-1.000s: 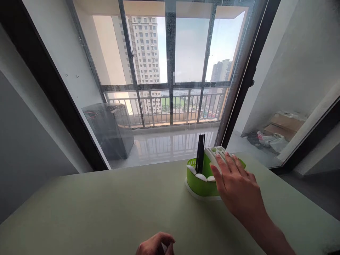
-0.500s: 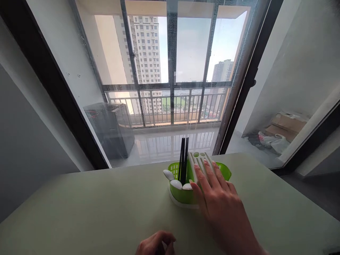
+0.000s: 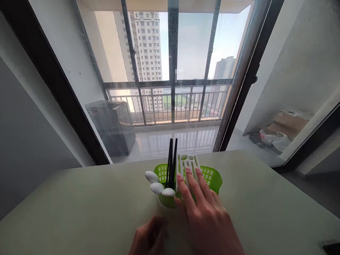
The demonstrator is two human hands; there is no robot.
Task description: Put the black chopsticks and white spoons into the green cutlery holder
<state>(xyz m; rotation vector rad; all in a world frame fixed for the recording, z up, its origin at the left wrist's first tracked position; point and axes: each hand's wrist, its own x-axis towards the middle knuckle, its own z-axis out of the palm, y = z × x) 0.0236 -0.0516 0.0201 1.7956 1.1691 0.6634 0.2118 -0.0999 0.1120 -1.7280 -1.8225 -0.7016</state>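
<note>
A green cutlery caddy (image 3: 212, 177) with latticed walls and a pale base stands on the table. Its raised white slotted panel (image 3: 182, 161) is at the middle. My right hand (image 3: 204, 209) lies over this panel, fingers stretched and spread against its slots. Black chopsticks (image 3: 171, 163) stand upright in the left compartment. White spoons (image 3: 156, 187) lean over the left front rim, bowls outward. In front of the caddy, low over the table, my left hand (image 3: 150, 235) has curled fingers, slightly blurred. What they hold, if anything, is hidden.
The pale table (image 3: 101, 202) ends at a glass door with a dark frame (image 3: 236, 92). Beyond the glass are a dark covered appliance (image 3: 114, 127), a balcony railing (image 3: 156, 104) and, at right, cardboard (image 3: 289, 122) with plastic bags. A dark object (image 3: 332, 247) shows at bottom right.
The caddy has shifted left with my right hand on it, and the spoons and chopsticks have moved along. My left hand has moved slightly left and up, its fingers still curled.
</note>
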